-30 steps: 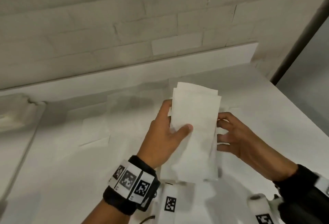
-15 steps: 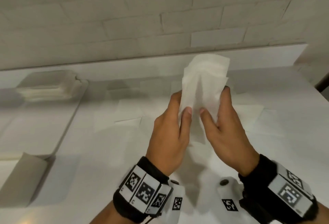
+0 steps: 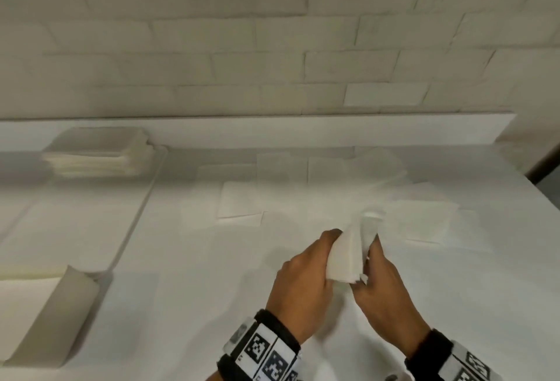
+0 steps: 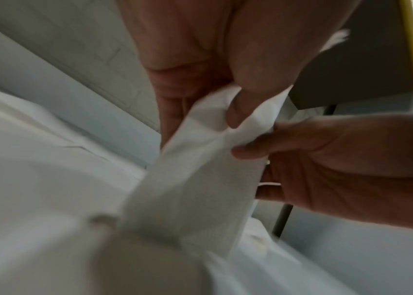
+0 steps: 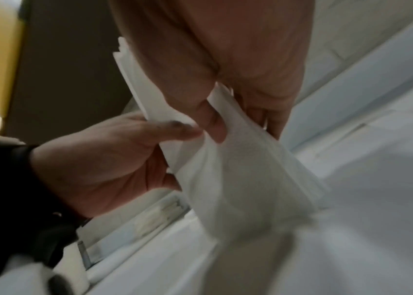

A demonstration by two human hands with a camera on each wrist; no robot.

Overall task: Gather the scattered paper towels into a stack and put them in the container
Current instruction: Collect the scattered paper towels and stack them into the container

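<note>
Both hands hold one bundle of white paper towels low over the white table. My left hand grips its left side and my right hand its right side. The bundle is bent, its far end blurred near the table. In the left wrist view the left thumb pinches the towels. In the right wrist view the right thumb presses into the towels. Several loose towels lie flat further back, and another towel lies to the right. The shallow white container at the left holds a towel stack.
A beige folded piece lies at the front left next to the container's near end. A white ledge and a brick wall close the back of the table. The table's right edge runs diagonally.
The bundle, held upright and high before, has come down near the table and is bent between both hands. The head view has swung left, so the container now shows.
</note>
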